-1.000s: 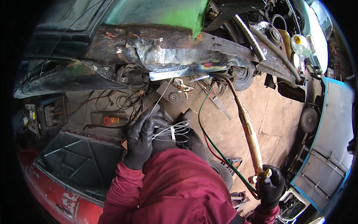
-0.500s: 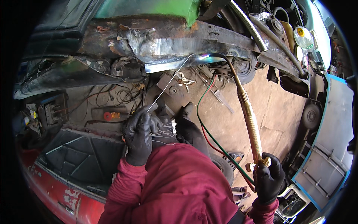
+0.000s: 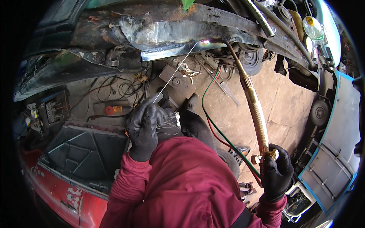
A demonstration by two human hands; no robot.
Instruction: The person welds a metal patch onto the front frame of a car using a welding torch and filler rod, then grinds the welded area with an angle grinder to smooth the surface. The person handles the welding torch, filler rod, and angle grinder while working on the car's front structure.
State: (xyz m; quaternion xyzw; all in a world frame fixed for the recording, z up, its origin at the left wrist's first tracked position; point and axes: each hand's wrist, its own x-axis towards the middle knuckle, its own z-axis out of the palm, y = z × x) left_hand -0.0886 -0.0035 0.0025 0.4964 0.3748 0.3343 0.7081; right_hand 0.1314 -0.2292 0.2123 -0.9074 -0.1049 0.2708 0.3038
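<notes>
In a black glove, my left hand is closed on a thin welding rod, which slants up to the seam of a car body panel. More looped wire hangs beside that hand. My right hand, gloved too, grips a brass gas torch near its valve knobs. The torch's bent tip meets the seam close to the rod's end, where a small bright glow shows. Above lies the rusty, partly bare-metal car sill; a shiny metal strip runs along its lower edge.
Green and red hoses run from the torch across the floor. An angle grinder and cables lie at the left, near a red car door. A grey panel with blue edges stands at the right. A plastic bottle sits upper right.
The car body sits a little higher in view, and the glow at the torch tip looks smaller and pinker. Both hands keep their holds on the rod and the torch.
</notes>
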